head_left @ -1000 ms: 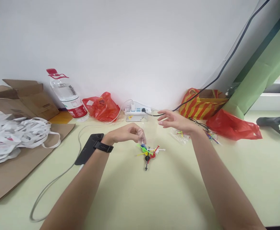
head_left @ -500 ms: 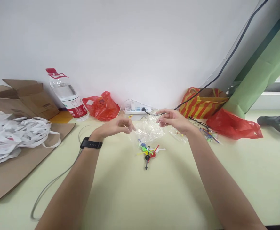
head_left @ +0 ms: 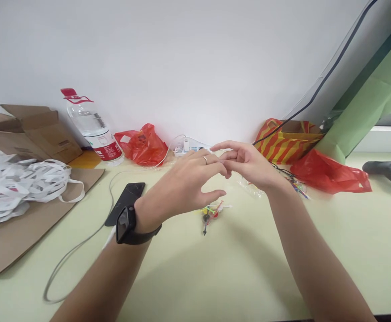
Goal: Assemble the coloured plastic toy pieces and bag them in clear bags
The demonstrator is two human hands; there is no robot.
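My left hand (head_left: 195, 179), with a ring and a black watch on the wrist, reaches across with fingers stretched and thumb apart. Its fingertips meet those of my right hand (head_left: 245, 165), whose index finger is extended while the thumb and other fingers close together. What my right fingers pinch, if anything, is hidden. Below the hands, a small cluster of colourful plastic spinner arrows (head_left: 212, 214) lies on the table, partly covered by my left thumb. Beside my right wrist rests a clear plastic bag (head_left: 254, 188).
A black phone (head_left: 125, 203) lies by my left wrist, near a grey cable. Behind stand a water bottle (head_left: 96, 134), a red plastic bag (head_left: 143, 145) and a power strip (head_left: 182, 150). At right are a striped bag (head_left: 275, 138) and another red bag (head_left: 329, 172).
My left hand has moved right and turned palm down, meeting my right fingertips. The clear bag between the hands no longer shows. The phone has come into view.
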